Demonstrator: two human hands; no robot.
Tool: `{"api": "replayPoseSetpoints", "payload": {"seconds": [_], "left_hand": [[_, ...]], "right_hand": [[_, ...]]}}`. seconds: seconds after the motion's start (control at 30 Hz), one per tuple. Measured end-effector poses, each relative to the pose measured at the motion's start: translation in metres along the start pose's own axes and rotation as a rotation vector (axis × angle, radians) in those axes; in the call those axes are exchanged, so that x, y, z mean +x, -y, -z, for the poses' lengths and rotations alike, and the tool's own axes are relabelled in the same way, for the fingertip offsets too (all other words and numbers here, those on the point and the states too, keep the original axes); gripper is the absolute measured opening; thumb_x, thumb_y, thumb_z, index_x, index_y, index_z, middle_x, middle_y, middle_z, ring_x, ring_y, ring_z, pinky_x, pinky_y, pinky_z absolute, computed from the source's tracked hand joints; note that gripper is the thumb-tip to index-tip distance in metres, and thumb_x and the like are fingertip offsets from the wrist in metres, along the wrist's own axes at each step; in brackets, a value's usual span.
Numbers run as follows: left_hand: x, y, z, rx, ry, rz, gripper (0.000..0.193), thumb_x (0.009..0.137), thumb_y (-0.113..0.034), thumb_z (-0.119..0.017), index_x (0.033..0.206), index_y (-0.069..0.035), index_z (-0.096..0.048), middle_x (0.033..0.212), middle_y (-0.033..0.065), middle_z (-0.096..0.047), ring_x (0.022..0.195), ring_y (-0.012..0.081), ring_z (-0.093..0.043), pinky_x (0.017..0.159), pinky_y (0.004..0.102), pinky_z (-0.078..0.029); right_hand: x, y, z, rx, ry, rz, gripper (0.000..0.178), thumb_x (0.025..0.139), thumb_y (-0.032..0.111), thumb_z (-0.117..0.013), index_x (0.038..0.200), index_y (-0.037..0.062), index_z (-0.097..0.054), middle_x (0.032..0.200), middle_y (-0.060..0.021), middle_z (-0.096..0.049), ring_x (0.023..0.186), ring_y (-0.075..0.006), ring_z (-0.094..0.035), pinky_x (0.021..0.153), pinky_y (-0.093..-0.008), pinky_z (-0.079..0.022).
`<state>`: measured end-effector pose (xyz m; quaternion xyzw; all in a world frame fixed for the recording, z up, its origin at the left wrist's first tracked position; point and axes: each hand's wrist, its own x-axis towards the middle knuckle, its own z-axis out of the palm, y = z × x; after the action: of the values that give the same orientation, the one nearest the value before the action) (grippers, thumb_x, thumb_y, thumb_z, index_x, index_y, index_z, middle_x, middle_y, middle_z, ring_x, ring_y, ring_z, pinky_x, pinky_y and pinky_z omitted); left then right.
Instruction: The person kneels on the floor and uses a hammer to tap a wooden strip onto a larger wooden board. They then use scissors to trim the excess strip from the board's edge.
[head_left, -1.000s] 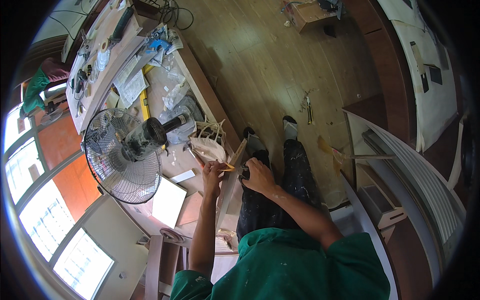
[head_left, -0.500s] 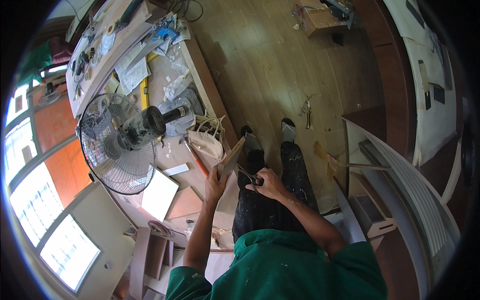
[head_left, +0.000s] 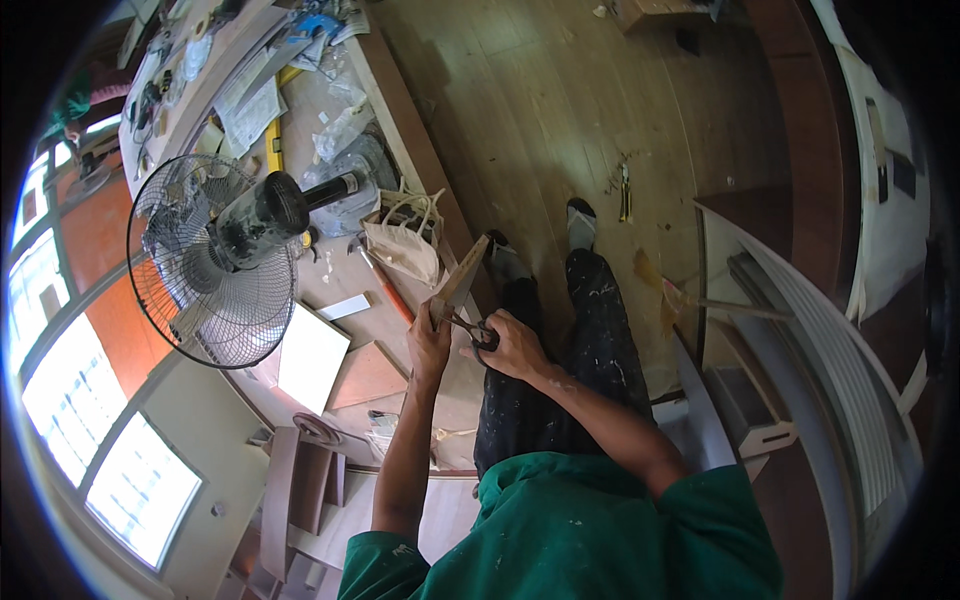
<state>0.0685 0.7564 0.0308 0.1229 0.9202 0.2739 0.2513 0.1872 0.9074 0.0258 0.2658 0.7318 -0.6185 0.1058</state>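
My left hand (head_left: 428,335) is closed on a narrow flat piece (head_left: 461,278) with a tan edge and a greyish face; it tapers upward and away from me. Its material I cannot make out. My right hand (head_left: 516,347) grips dark-handled scissors (head_left: 488,338) with fingers through the handles. The blades point left at the lower end of the flat piece, close to my left fingers; whether they touch it I cannot tell. Just left of my left hand, a hammer (head_left: 388,290) with an orange-red handle lies on the workbench (head_left: 322,285). Beyond it sits a cream cloth bag (head_left: 402,250).
A black-caged fan (head_left: 215,255) stands over the bench at left. A white panel (head_left: 312,358), a brown board (head_left: 368,378) and a yellow level (head_left: 274,145) lie on the bench. A yellow tool (head_left: 626,195) is on the floor (head_left: 540,130). Panels (head_left: 760,290) lean at right.
The scissors in my right hand have moved left, and their blades are now near the lower end of the flat piece. The view has shifted slightly; my left hand keeps its hold.
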Motion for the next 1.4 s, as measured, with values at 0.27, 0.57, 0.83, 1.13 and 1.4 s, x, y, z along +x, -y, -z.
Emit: {"api": "replayPoseSetpoints", "payload": {"seconds": [0.27, 0.57, 0.83, 1.13, 1.4], "left_hand": [[0.002, 0.004, 0.005, -0.057, -0.02, -0.01, 0.023, 0.093, -0.01, -0.069, 0.113, -0.001, -0.062, 0.088, 0.0209, -0.07, 0.08, 0.0346, -0.072, 0.07, 0.0413, -0.054], [0.003, 0.003, 0.004, -0.011, -0.056, 0.019, 0.02, 0.093, -0.007, -0.066, 0.111, 0.0, -0.061, 0.088, 0.023, -0.069, 0.081, 0.041, -0.07, 0.071, 0.0443, -0.054], [0.004, 0.0, 0.005, -0.016, -0.086, -0.024, 0.022, 0.093, -0.007, -0.067, 0.113, 0.001, -0.061, 0.094, 0.0271, -0.069, 0.086, 0.047, -0.069, 0.072, 0.0471, -0.054], [-0.001, 0.002, 0.0, -0.006, 0.015, 0.029, 0.049, 0.09, 0.0, -0.067, 0.137, -0.005, -0.057, 0.115, 0.0248, -0.071, 0.099, 0.0433, -0.071, 0.08, 0.0474, -0.057], [-0.001, 0.004, 0.003, 0.01, 0.032, 0.045, 0.055, 0.085, 0.004, -0.066, 0.139, -0.002, -0.057, 0.125, 0.0203, -0.07, 0.098, 0.0396, -0.072, 0.083, 0.0443, -0.058]], "right_hand": [[0.009, 0.001, -0.017, -0.034, -0.095, 0.044, 0.048, 0.073, 0.041, -0.091, 0.082, 0.0056, -0.059, 0.084, -0.0087, -0.058, 0.077, -0.0313, -0.064, 0.068, -0.0422, -0.052], [0.024, 0.007, -0.003, -0.062, 0.003, 0.023, 0.046, 0.072, 0.04, -0.09, 0.078, 0.0033, -0.062, 0.084, -0.0105, -0.06, 0.08, -0.0332, -0.065, 0.071, -0.043, -0.052], [0.029, -0.013, -0.01, -0.061, -0.09, 0.196, 0.053, 0.07, 0.042, -0.094, 0.076, 0.0041, -0.058, 0.082, -0.0103, -0.057, 0.076, -0.0304, -0.06, 0.069, -0.0423, -0.049], [0.032, 0.007, 0.007, -0.274, -0.034, 0.301, 0.048, 0.072, 0.032, -0.092, 0.087, 0.0038, -0.058, 0.095, -0.011, -0.058, 0.089, -0.0332, -0.059, 0.083, -0.0423, -0.048], [0.043, 0.012, 0.012, -0.195, 0.059, 0.202, 0.045, 0.069, 0.026, -0.092, 0.085, 0.0041, -0.056, 0.095, -0.0103, -0.057, 0.088, -0.031, -0.059, 0.079, -0.0417, -0.049]]}}
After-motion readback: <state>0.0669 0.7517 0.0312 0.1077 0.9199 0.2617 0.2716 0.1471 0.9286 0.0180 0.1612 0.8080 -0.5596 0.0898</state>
